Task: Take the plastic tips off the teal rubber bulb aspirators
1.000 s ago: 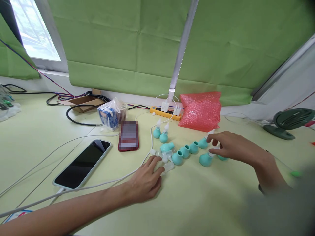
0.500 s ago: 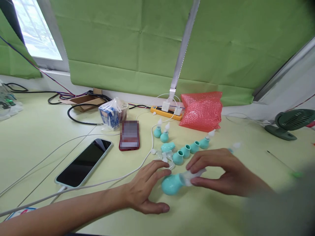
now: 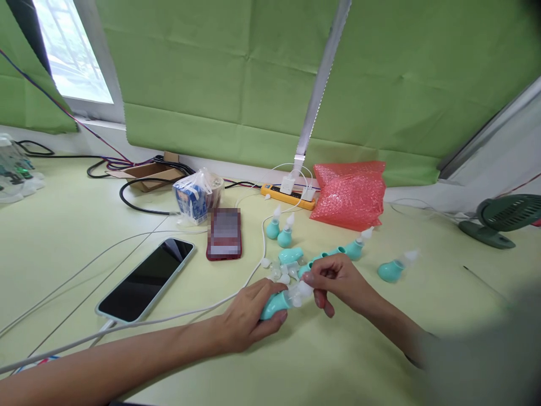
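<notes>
My left hand (image 3: 256, 310) is wrapped round the turquoise squeeze bulb (image 3: 275, 305) of what looks like a nasal aspirator. A clear collar and a whitish nozzle (image 3: 302, 289) stick out of the bulb to the right. Thumb and forefinger of my right hand (image 3: 333, 279) pinch the nozzle's end, the other fingers curled below. Just beyond my hands lie loose clear and white plastic parts (image 3: 282, 273) and a turquoise bulb (image 3: 291, 255) on its side. Open-necked bulbs (image 3: 305, 268) stand in a row, partly hidden behind my right hand.
Two bulbs with nozzles (image 3: 284, 237) stand farther back; another (image 3: 354, 248) ends the row, and one (image 3: 391, 271) lies at right. Phones (image 3: 146, 282) (image 3: 224, 234), a white cable (image 3: 203, 307), a yellow power strip (image 3: 287, 197), red bubble wrap (image 3: 350, 194) and a green fan (image 3: 507, 217) share the table.
My left hand has closed round the bulb, which has shifted left. My right hand has moved left to the nozzle's end and now covers part of the row of bulbs.
</notes>
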Demonstrator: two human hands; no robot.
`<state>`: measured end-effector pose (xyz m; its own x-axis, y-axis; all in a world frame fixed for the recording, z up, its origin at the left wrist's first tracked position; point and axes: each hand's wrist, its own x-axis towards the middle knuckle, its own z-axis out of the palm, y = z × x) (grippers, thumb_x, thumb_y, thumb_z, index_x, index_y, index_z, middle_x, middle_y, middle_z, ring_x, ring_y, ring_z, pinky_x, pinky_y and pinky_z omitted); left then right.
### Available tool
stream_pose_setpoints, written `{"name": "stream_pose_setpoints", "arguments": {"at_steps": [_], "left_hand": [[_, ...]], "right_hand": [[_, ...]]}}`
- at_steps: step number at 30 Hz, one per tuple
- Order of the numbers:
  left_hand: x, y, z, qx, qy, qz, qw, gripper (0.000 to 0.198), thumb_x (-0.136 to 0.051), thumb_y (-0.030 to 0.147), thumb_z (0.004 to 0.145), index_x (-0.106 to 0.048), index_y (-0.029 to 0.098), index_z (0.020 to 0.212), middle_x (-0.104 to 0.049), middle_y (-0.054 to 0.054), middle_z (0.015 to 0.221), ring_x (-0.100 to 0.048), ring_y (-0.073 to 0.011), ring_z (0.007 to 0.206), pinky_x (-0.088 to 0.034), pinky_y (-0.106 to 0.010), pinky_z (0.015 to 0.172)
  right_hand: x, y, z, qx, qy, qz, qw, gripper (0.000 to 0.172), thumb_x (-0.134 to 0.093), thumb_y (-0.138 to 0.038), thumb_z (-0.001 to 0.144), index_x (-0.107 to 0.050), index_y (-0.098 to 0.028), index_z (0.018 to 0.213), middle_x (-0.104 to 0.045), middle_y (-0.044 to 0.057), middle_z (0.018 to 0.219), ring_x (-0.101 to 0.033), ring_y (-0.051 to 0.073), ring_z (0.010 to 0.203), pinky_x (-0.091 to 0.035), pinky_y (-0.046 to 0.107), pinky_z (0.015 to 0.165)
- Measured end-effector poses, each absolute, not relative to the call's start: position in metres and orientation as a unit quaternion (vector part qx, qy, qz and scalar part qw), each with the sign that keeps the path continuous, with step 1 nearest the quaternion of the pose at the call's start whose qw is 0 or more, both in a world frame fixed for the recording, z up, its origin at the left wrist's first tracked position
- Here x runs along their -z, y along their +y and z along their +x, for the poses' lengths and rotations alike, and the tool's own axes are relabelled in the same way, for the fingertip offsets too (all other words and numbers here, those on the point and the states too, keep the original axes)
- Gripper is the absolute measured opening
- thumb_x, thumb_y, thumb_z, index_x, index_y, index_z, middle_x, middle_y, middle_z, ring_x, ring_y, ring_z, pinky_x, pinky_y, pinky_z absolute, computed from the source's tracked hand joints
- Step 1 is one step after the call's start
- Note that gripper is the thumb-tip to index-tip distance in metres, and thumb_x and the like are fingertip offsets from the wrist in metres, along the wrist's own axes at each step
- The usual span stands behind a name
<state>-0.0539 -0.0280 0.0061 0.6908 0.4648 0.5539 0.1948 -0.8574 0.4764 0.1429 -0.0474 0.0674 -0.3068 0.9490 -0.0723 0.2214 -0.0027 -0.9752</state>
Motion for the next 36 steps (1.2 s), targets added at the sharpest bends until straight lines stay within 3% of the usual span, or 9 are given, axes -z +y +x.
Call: {"name": "stream_pose_setpoints", "arguments": {"at_steps": [4, 7, 11, 13, 15, 22, 28, 32, 36], "left_hand": [[-0.008, -0.028, -0.054, -0.348, 0.154, 0.906, 0.186, 0.022, -0.039, 0.024, 0.082, -0.037, 0.017, 0.103, -0.052, -0.005, 0.080, -0.048, -0.0155, 0.070, -0.042, -0.024, 0.061], [-0.010, -0.028, -0.054, -0.340, 0.110, 0.917, 0.179, 0.023, -0.041, 0.025, 0.080, -0.037, 0.016, 0.101, -0.051, -0.005, 0.078, -0.047, -0.0160, 0.069, -0.041, -0.024, 0.059], [-0.008, -0.027, -0.053, -0.343, 0.131, 0.910, 0.191, 0.021, -0.045, 0.024, 0.077, -0.039, 0.017, 0.095, -0.051, -0.005, 0.078, -0.047, -0.0157, 0.069, -0.041, -0.025, 0.060], [-0.007, -0.027, -0.052, -0.343, 0.148, 0.906, 0.200, 0.020, -0.047, 0.024, 0.076, -0.040, 0.017, 0.093, -0.052, -0.004, 0.078, -0.047, -0.0155, 0.069, -0.041, -0.025, 0.061], [-0.007, -0.027, -0.051, -0.346, 0.163, 0.901, 0.204, 0.020, -0.048, 0.024, 0.075, -0.041, 0.017, 0.092, -0.052, -0.005, 0.079, -0.048, -0.0156, 0.071, -0.042, -0.025, 0.062], [-0.006, -0.026, -0.049, -0.352, 0.256, 0.868, 0.238, 0.021, -0.050, 0.024, 0.073, -0.045, 0.017, 0.093, -0.054, -0.006, 0.089, -0.050, -0.0169, 0.081, -0.043, -0.028, 0.071], [-0.008, -0.026, -0.049, -0.345, 0.287, 0.853, 0.266, 0.020, -0.049, 0.027, 0.077, -0.046, 0.017, 0.094, -0.057, -0.004, 0.084, -0.053, -0.0150, 0.074, -0.044, -0.026, 0.068], [-0.008, -0.027, -0.049, -0.357, 0.261, 0.868, 0.225, 0.021, -0.046, 0.025, 0.076, -0.046, 0.016, 0.095, -0.056, -0.005, 0.082, -0.052, -0.0159, 0.073, -0.043, -0.026, 0.065], [-0.008, -0.027, -0.048, -0.353, 0.237, 0.880, 0.212, 0.019, -0.046, 0.023, 0.075, -0.048, 0.015, 0.091, -0.056, -0.004, 0.076, -0.052, -0.0160, 0.071, -0.042, -0.025, 0.062]], "right_hand": [[-0.070, -0.042, 0.145, -0.627, -0.501, -0.486, 0.345, 0.042, -0.055, -0.048, 0.069, -0.048, -0.014, 0.046, -0.046, -0.004, 0.031, -0.034, 0.005, 0.019, -0.027, 0.017, 0.022], [-0.075, -0.042, 0.146, -0.580, -0.503, -0.509, 0.389, 0.042, -0.052, -0.049, 0.071, -0.048, -0.015, 0.047, -0.044, -0.005, 0.033, -0.033, 0.005, 0.022, -0.028, 0.017, 0.023], [-0.077, -0.040, 0.152, -0.219, -0.669, -0.544, 0.456, 0.020, -0.057, -0.035, 0.071, -0.062, -0.016, 0.069, -0.059, 0.000, 0.054, -0.053, 0.010, 0.045, -0.043, 0.022, 0.046], [-0.073, -0.035, 0.157, -0.042, -0.726, -0.537, 0.428, 0.014, -0.057, -0.030, 0.072, -0.063, -0.017, 0.073, -0.063, 0.002, 0.062, -0.056, 0.013, 0.054, -0.044, 0.025, 0.055], [-0.067, -0.028, 0.162, 0.039, -0.752, -0.536, 0.381, 0.013, -0.055, -0.027, 0.073, -0.063, -0.017, 0.073, -0.063, 0.003, 0.063, -0.056, 0.014, 0.056, -0.043, 0.026, 0.056], [-0.054, -0.011, 0.174, -0.035, -0.804, -0.526, 0.276, 0.014, -0.053, -0.028, 0.075, -0.061, -0.016, 0.072, -0.060, 0.003, 0.064, -0.054, 0.013, 0.056, -0.041, 0.025, 0.053], [-0.060, -0.026, 0.161, -0.045, -0.798, -0.482, 0.360, 0.016, -0.054, -0.030, 0.076, -0.059, -0.017, 0.083, -0.057, 0.002, 0.064, -0.053, 0.013, 0.059, -0.042, 0.027, 0.058], [-0.064, -0.049, 0.139, -0.157, -0.827, -0.434, 0.320, 0.030, -0.057, -0.034, 0.073, -0.054, -0.015, 0.096, -0.056, 0.001, 0.066, -0.051, 0.011, 0.058, -0.042, 0.023, 0.056], [-0.051, -0.059, 0.125, -0.119, -0.854, -0.436, 0.258, 0.017, -0.049, -0.032, 0.076, -0.053, -0.015, 0.074, -0.050, -0.001, 0.057, -0.044, 0.010, 0.051, -0.034, 0.023, 0.049]]}}
